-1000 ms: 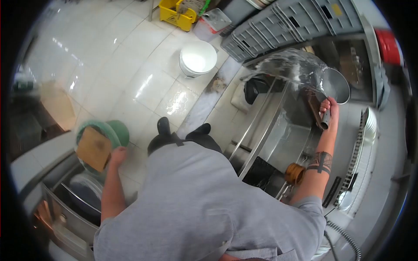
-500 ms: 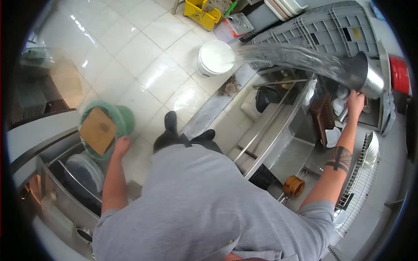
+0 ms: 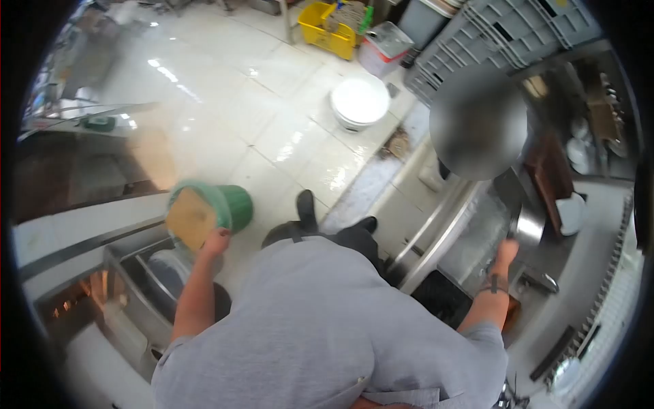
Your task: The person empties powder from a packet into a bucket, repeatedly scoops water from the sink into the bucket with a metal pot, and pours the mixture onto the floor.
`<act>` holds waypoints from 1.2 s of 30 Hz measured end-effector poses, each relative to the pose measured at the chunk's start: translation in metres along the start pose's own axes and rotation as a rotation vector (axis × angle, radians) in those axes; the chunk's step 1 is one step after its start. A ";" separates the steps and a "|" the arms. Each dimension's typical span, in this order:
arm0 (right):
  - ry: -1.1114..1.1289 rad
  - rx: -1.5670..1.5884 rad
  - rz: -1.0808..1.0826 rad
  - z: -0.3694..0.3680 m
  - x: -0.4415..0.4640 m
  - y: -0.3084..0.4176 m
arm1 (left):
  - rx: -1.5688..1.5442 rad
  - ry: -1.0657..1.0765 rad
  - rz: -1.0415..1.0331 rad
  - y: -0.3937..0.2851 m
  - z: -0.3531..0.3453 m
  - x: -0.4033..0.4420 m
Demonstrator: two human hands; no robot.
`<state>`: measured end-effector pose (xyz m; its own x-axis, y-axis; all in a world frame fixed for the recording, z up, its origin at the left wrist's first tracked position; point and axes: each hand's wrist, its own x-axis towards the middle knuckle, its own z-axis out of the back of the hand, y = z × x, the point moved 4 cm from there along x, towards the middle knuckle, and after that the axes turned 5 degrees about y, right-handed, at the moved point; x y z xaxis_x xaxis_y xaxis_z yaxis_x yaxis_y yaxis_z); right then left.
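My left hand (image 3: pixel 216 242) is closed on the rim of a green bin (image 3: pixel 237 206). A brown, board-like sheet (image 3: pixel 191 219) sits inside the bin's mouth. My right hand (image 3: pixel 506 252) is closed around the handle of a shiny metal pot (image 3: pixel 528 226), low over the steel sink (image 3: pixel 463 235) on my right. Water shows as a pale sheen in the sink. The pot's inside cannot be made out. On the tiled floor ahead stands a white bucket (image 3: pixel 360 102).
A yellow mop bucket (image 3: pixel 325 31) stands at the back. Grey crates (image 3: pixel 497 37) lean at the far right. A brown rack (image 3: pixel 548 180) and a white dish (image 3: pixel 571 213) lie beyond the sink. A round blurred patch hides part of the sink side. The floor looks wet.
The pot, which was throwing a stream of water toward the white bucket, has come back toward me, down to the sink. The stream is gone. My left hand stays on the bin.
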<state>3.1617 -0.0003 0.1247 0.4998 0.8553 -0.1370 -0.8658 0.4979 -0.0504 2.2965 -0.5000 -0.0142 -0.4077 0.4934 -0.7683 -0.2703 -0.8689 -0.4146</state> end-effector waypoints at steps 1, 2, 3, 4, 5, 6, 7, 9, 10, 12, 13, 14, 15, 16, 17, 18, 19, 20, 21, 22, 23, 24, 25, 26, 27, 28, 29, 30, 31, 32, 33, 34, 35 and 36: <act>0.150 -0.478 0.278 -0.091 0.043 -0.067 | 0.124 -0.013 -0.050 0.005 0.000 -0.014; 0.184 -0.504 0.249 -0.121 0.027 -0.078 | 0.147 0.025 -0.066 0.021 -0.002 -0.021; 0.231 -0.677 0.485 -0.159 0.013 -0.094 | 0.175 0.068 -0.087 0.031 0.003 -0.031; 0.290 -0.614 0.529 -0.183 -0.004 -0.104 | 0.204 0.035 -0.075 0.019 0.010 -0.052; 0.346 -0.461 0.552 -0.203 -0.021 -0.099 | 0.276 0.031 0.007 0.002 0.012 -0.075; 0.386 -0.294 0.594 -0.222 -0.035 -0.092 | 0.344 0.030 0.084 -0.013 0.013 -0.090; 0.411 -0.121 0.636 -0.241 -0.046 -0.083 | 0.366 0.019 0.087 -0.020 0.017 -0.095; 0.722 0.442 0.374 -0.268 -0.055 -0.051 | 0.398 0.041 0.102 -0.025 0.015 -0.107; 0.863 1.080 -0.083 -0.285 -0.056 -0.034 | 0.432 0.127 0.144 -0.082 0.013 -0.125; 0.853 1.624 -0.897 -0.272 -0.076 0.021 | 0.411 0.112 0.162 -0.091 0.013 -0.113; 0.768 1.621 -0.906 -0.262 -0.082 0.030 | 0.390 0.098 0.178 -0.093 0.013 -0.109; 0.695 1.828 -0.753 -0.271 -0.074 0.023 | 0.409 0.079 0.069 -0.105 0.011 -0.103; 0.609 2.025 -0.579 -0.286 -0.060 0.017 | 0.408 0.086 0.057 -0.107 0.010 -0.095; 0.629 2.179 -0.598 -0.298 -0.044 0.006 | 0.407 0.093 0.013 -0.107 0.009 -0.087; 0.648 2.331 -0.611 -0.299 -0.032 -0.003 | 0.401 0.102 -0.030 -0.108 0.005 -0.079; 0.654 2.275 -0.478 -0.277 -0.037 0.002 | 0.395 0.111 -0.045 -0.113 0.003 -0.072; 0.641 2.274 -0.463 -0.255 -0.043 0.008 | 0.364 0.127 -0.030 -0.117 0.002 -0.064; 0.665 2.365 -0.440 -0.227 -0.051 0.017 | 0.333 0.143 -0.012 -0.120 0.004 -0.058; 0.690 2.451 -0.417 -0.197 -0.059 0.027 | 0.325 0.151 -0.021 -0.118 0.006 -0.052; 0.696 2.424 -0.243 -0.172 -0.061 0.030 | 0.305 0.151 -0.036 -0.113 0.006 -0.045; 0.677 2.410 -0.230 -0.147 -0.058 0.033 | 0.283 0.156 -0.054 -0.110 0.005 -0.037; 0.693 2.348 -0.127 -0.118 -0.053 0.037 | 0.270 0.179 -0.066 -0.108 0.005 -0.031; 0.706 2.276 -0.028 -0.087 -0.049 0.040 | 0.270 0.172 -0.075 -0.107 0.007 -0.028; 0.704 2.249 0.038 -0.057 -0.044 0.046 | 0.267 0.167 -0.082 -0.100 0.006 -0.023; 0.706 2.218 0.104 -0.026 -0.040 0.052 | 0.245 0.198 -0.092 -0.090 0.000 -0.016; 0.687 2.188 0.121 0.007 -0.039 0.059 | 0.207 0.147 -0.145 -0.079 0.001 -0.007; 0.768 2.160 0.103 0.039 -0.041 0.070 | 0.165 0.092 -0.195 -0.067 -0.001 0.000; 0.851 2.130 0.085 0.071 -0.044 0.084 | 0.137 0.110 -0.206 -0.054 -0.005 0.009; 0.839 2.104 0.106 0.104 -0.047 0.097 | 0.082 0.094 -0.180 -0.041 -0.009 0.018; 0.898 2.073 0.100 0.135 -0.051 0.112 | 0.027 0.077 -0.151 -0.030 -0.014 0.025; 0.958 2.039 0.093 0.162 -0.054 0.127 | -0.004 0.091 -0.160 -0.026 -0.016 0.027; 0.949 2.011 0.114 0.187 -0.057 0.143 | -0.002 0.134 -0.109 -0.019 -0.016 0.028; 0.908 1.936 0.121 0.210 -0.059 0.157 | 0.001 0.179 -0.059 -0.012 -0.018 0.029; 0.869 1.861 0.129 0.227 -0.058 0.167 | -0.010 0.150 -0.078 0.000 -0.021 0.035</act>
<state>2.9940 0.0660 0.3491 -0.1745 0.8914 -0.4183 0.4521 0.4499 0.7702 2.3009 -0.4833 -0.0514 -0.2508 0.5487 -0.7975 -0.2872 -0.8289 -0.4800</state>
